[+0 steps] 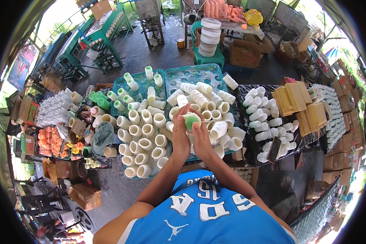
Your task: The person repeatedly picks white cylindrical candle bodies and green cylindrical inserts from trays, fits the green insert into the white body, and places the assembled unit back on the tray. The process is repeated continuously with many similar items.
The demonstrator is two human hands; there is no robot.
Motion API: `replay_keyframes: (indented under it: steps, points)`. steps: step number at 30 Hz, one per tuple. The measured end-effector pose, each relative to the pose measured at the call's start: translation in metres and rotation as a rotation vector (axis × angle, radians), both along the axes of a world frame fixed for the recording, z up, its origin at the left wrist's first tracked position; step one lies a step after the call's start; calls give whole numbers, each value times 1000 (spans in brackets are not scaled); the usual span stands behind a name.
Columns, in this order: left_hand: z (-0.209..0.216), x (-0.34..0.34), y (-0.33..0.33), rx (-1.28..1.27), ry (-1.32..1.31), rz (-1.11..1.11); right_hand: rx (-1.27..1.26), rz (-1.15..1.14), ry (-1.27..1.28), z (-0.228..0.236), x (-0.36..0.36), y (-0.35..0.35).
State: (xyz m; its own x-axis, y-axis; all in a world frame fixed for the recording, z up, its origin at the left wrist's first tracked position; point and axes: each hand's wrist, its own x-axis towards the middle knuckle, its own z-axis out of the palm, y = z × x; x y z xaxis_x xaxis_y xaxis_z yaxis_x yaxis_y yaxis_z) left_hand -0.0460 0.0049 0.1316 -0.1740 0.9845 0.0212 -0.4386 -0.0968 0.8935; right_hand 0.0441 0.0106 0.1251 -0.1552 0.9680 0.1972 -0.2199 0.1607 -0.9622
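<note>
My left hand and my right hand are cupped together around a short white cylinder with a green end, held above the table. Both palms press against its sides, with the fingers wrapped partly over it. Below and to the right lies a loose pile of white hollow cylinders, some on their sides. To the left, several more white hollow cylinders stand upright in rows. Farther back, several white cylinders with green tops stand on a teal tray.
A second teal tray lies behind the pile. On the right, small white cylinders and a dark phone rest on black plastic beside yellowish slabs. A green stool bears stacked white rolls. Orange pieces sit at left.
</note>
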Motion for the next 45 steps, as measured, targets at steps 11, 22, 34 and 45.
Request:
replay_keyframes:
  steps: [11, 22, 34, 45]
  points:
    - [17, -4, -6, -41, -210, -34, 255, -79, -225, 15, 11, -6]
    - [-10, -10, 1, -39, -565, -24, 53, -343, -195, 15, 2, -16]
    - [-75, -6, 3, -135, -760, -307, -153, -283, 159, 2, 16, -7]
    - [-56, -18, 14, -365, -882, -516, -312, 34, 334, 1, 41, 15]
